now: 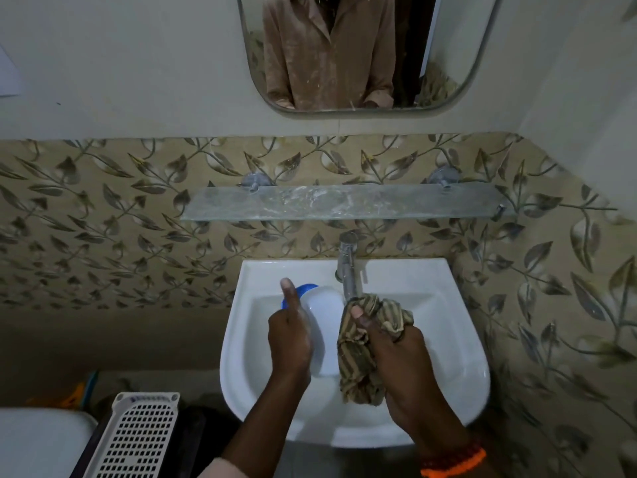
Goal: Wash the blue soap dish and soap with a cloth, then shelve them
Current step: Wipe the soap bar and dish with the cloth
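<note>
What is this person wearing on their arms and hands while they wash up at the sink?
Both hands are bare, with no gloves. The right hand has a beaded orange wristband at the wrist. By the left hand, the forearm is bare; a pale sleeve edge shows at the bottom of the picture. No rings are visible.

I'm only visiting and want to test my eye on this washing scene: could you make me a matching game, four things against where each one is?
Things:
1. cloth
2. soap dish
3. glass shelf
4. tap

Places:
A. fixed to the leaf-patterned wall, above the tap
B. gripped in the right hand
C. at the back rim of the sink
D. held in the left hand over the sink

Pairs: 1-B, 2-D, 3-A, 4-C
</note>
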